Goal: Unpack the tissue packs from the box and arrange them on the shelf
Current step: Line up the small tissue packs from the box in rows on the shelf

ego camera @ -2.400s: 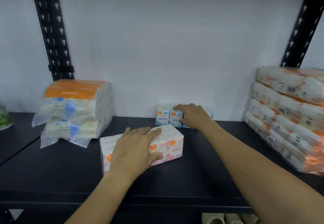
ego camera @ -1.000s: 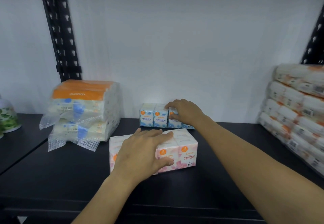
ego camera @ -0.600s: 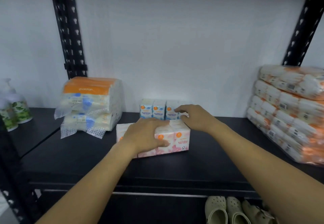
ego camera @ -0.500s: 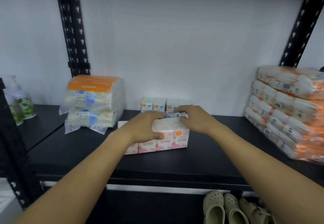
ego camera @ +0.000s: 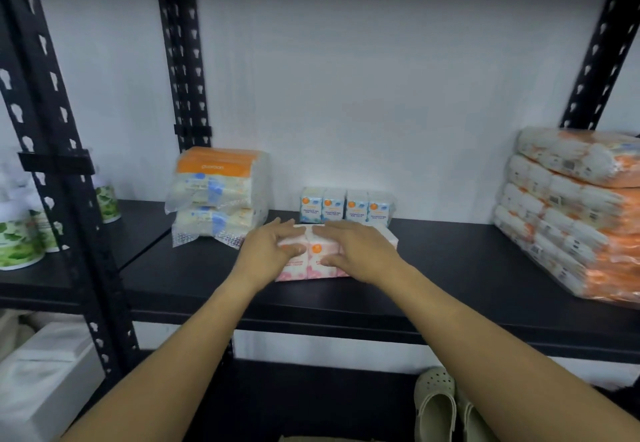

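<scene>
A pink flowered tissue pack (ego camera: pixel 317 261) lies in the middle of the black shelf (ego camera: pixel 450 268). My left hand (ego camera: pixel 268 251) grips its left end, fingers over the top and thumb on the front. My right hand (ego camera: pixel 360 251) grips its right end the same way. Just behind, against the white wall, stands a blue mini tissue pack (ego camera: pixel 346 206), free of both hands. The box is not in view.
Two stacked orange-topped tissue bundles (ego camera: pixel 218 196) sit at the left of the shelf. A tall pile of orange-and-white tissue bundles (ego camera: pixel 571 213) fills the right. Green-labelled bottles (ego camera: pixel 17 241) stand on the neighbouring shelf beyond the black upright (ego camera: pixel 65 199). Clogs (ego camera: pixel 436 403) lie below.
My right hand left the blue mini pack and came forward onto the pink pack. Both hands now hold the pink pack, which sits further back. The camera has pulled away.
</scene>
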